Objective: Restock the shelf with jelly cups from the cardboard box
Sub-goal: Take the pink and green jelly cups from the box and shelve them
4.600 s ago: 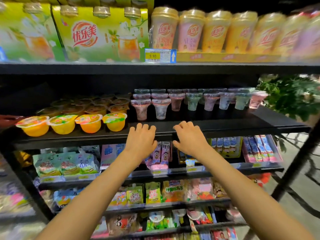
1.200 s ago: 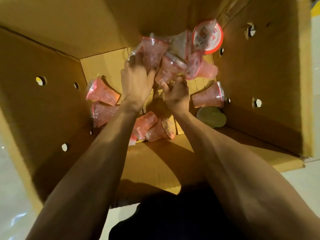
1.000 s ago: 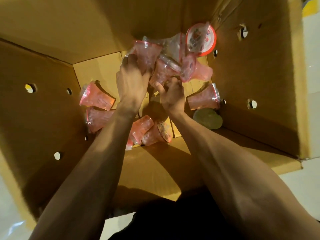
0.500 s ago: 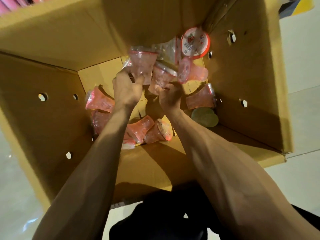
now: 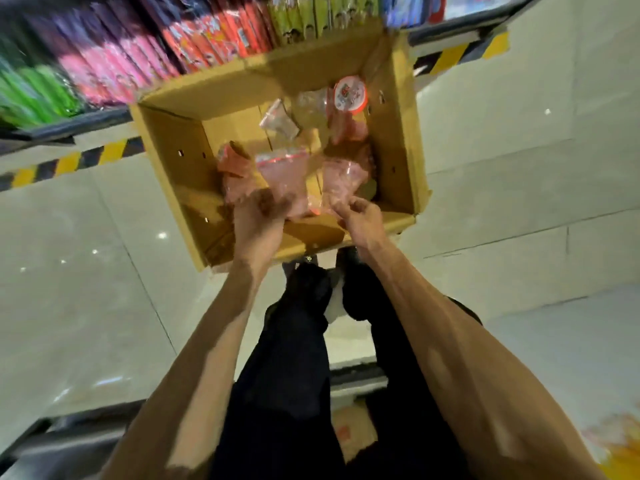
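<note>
Your left hand [image 5: 258, 221] grips the narrow bottom end of a pink translucent plastic jelly cup with a red-edged lid [image 5: 282, 178]. Your right hand [image 5: 360, 220] pinches the tapered base of a second pink translucent plastic jelly cup [image 5: 341, 180] between thumb and fingers. The picture is smeared, so exactly how each finger lies is hard to tell. The hands are apart, side by side, with one cup each. That makes sense, because taking the cups by their slim bases keeps the wide lidded ends up and ready to stand on a shelf without turning them over. Both cups sit just beyond your fingertips, over the open brown cardboard box [image 5: 407, 126] on the pale tiled floor below your hands, so anything that slips should fall back in with the rest. More stock lies loose in the box. A heap of pink cups on their sides [image 5: 233, 168] is just left of your left hand. A clear plastic cup [image 5: 278, 121] lies farther out, and a cup showing its round red-rimmed lid [image 5: 350, 98] sits in the far corner beyond your right hand. Past the box runs a dark store shelf [image 5: 69, 126] packed with pink, red and green packets. The row meant for jelly cups is not in view, so you are probably carrying this pair up to it, with plenty left to fetch. Your grip is only on the small ends, so watch that the heavier tops do not tip out as you raise them.
</note>
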